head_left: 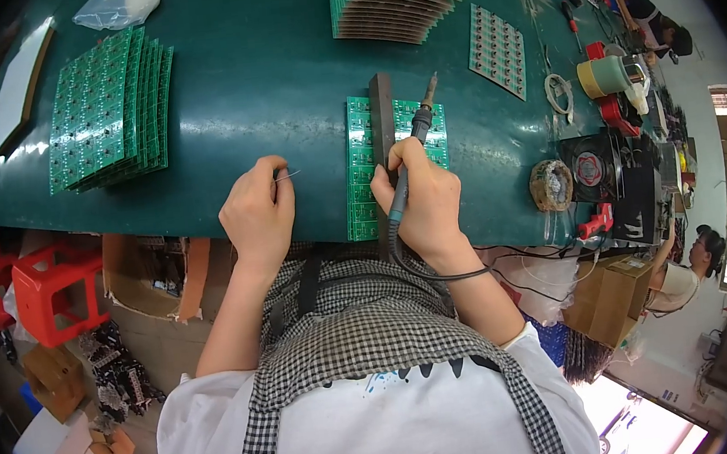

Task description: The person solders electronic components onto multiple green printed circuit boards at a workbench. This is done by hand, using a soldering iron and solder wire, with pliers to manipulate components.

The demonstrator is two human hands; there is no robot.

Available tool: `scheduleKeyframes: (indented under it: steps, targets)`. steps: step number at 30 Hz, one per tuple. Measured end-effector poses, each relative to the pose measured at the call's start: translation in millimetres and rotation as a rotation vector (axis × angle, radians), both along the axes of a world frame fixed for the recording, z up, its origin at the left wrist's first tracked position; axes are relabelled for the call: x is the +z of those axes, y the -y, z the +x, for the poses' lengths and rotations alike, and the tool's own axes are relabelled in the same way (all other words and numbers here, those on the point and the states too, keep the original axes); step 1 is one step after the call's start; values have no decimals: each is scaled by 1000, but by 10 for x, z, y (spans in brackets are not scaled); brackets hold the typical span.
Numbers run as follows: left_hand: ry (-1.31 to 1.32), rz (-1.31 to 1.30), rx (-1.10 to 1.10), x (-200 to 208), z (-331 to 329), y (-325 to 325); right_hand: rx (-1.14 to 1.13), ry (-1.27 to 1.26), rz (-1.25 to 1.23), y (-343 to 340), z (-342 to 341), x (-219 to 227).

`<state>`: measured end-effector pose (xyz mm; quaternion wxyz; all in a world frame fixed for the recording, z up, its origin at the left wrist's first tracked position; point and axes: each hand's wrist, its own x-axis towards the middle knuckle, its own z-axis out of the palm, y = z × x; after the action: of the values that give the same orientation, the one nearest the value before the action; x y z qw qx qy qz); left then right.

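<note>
My right hand (428,201) is closed round the handle of a soldering iron (421,123), its metal tip pointing up and away from me. Beneath that hand lies a green circuit board panel (361,175), near the table's front edge. A dark flat bar (381,107) rests lengthwise across the panel, and my right fingers are against or just over it. To the left of the panel, my left hand (259,212) pinches a thin length of solder wire (292,174), whose end sticks out to the right, apart from the board.
Stacked green panels (99,117) stand at the left, another stack (403,0) at the far middle. A single panel (496,52) lies to the right. Beyond are a wire coil (558,96), a round tub (551,185) and a fan (594,167). The iron's cord (438,277) crosses my right wrist.
</note>
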<state>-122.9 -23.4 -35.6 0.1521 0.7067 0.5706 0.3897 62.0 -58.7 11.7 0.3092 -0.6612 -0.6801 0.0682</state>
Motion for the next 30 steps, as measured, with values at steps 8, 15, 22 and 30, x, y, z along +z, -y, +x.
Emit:
scheduleKeyframes:
  steps: [8,15,22,30]
  targets:
    - [-10,2,0,4,-1,-5,-7,24,20,4,-11,-65]
    - [-78,-38,9,45,6,19,-73,82,23,52,-51,-54]
    - [-60,-101,7,59,-4,26,-107,4,42,209,94,-19]
    - [444,-543,-195,428,-113,-168,-248,-584,61,828,751,283]
